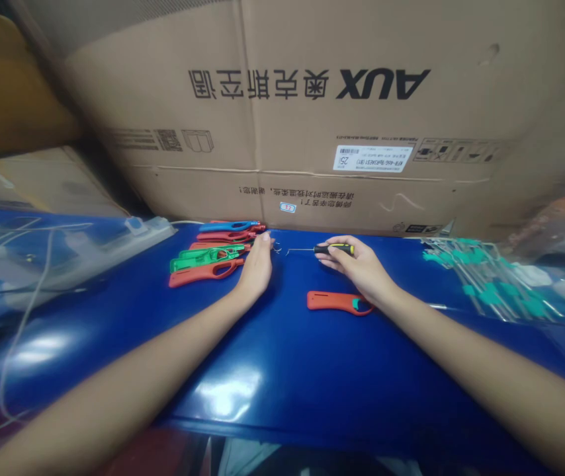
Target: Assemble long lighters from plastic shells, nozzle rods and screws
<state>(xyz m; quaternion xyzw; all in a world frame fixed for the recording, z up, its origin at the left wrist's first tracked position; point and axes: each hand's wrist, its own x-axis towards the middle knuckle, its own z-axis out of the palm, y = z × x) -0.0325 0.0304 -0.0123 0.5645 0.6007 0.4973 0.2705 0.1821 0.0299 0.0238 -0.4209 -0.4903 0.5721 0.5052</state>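
My right hand grips the black and yellow handle of a screwdriver-like tool, whose thin shaft ends in a small bend pointing left. My left hand stands edge-on, fingers stretched forward, beside a row of lighter bodies: an orange one, a green one, a red one and a blue one. Small bits of bent wire lie just right of its fingertips. Below the tool, partly behind my right wrist, lies another orange lighter body with a green trigger.
A large cardboard box walls off the back of the blue table. At the right lie metal rods with green parts and clear plastic bags. A white power strip and cables run along the left.
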